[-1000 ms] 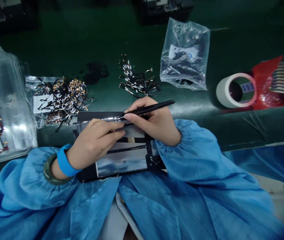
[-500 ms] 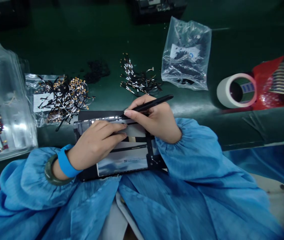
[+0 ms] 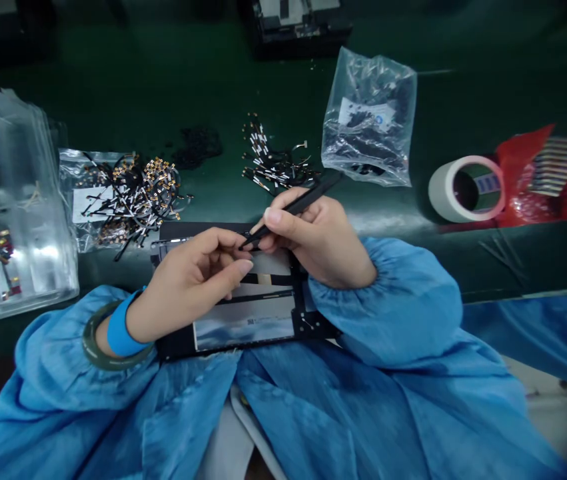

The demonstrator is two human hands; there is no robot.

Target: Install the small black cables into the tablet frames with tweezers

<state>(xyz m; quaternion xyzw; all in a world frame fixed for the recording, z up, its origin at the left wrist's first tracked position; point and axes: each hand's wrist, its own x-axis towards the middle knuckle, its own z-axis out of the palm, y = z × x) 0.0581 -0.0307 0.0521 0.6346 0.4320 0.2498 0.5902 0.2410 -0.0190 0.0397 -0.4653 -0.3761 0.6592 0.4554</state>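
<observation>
My right hand (image 3: 330, 243) grips a pair of black tweezers (image 3: 309, 198), with the tips pointing down and left. Those tips meet the fingertips of my left hand (image 3: 188, 273), whose fingers are curled in a pinch. A tiny dark piece seems to be at that spot, too small to name. Both hands are over an opened flat device (image 3: 243, 327), perhaps a tablet, with a silvery battery panel and a black frame. It lies at the bench edge against my blue smock; my left hand covers part of its upper left.
Small cables lie in a heap (image 3: 148, 193) on a plastic bag and in a second bunch (image 3: 278, 160). Nearby are small black parts (image 3: 198, 147), a clear bag (image 3: 370, 120), a tape roll (image 3: 466, 189), red wrap (image 3: 523, 180) and a clear plastic tray (image 3: 23, 220).
My left hand has gone from lying flat on the device to a pinch at the tweezer tips. The tweezers have lifted off the device's upper edge and tilted more steeply.
</observation>
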